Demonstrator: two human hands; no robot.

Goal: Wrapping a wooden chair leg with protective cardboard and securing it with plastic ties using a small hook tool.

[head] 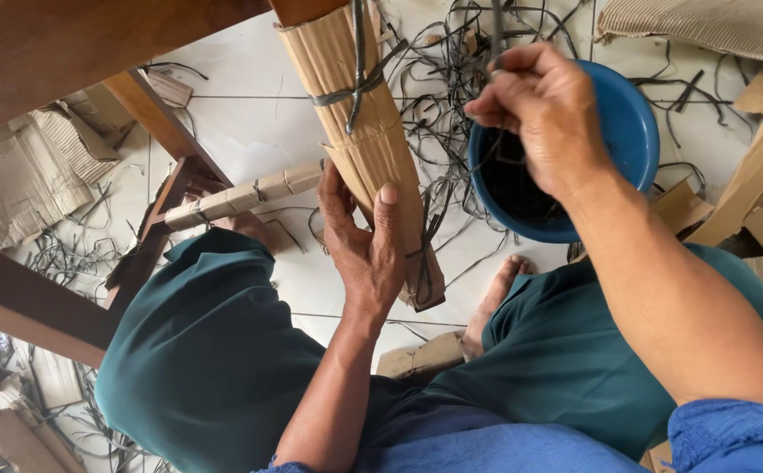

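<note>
Above the blue bowl (pixel 626 131), the right hand (pixel 543 109) pinches a thin dark strap (pixel 496 26) between thumb and fingers, the strap running up out of frame. The bowl stands on the white tile floor (pixel 250 96) and holds a dark tangle of more straps; its right inner wall is bare blue. Left of the bowl, the left hand (pixel 364 250) wraps around a cardboard roll (pixel 359 114), thumb on one side and fingers on the other, gripping its lower half. The roll is tilted, its top end under a wooden edge, and a dark strap band (pixel 346 92) circles it above the hand. Just behind the bowl, loose straps (pixel 443 61) litter the floor. Farther left of the bowl, a smaller tied roll (pixel 241 197) lies near a wooden leg (pixel 158 123).
</note>
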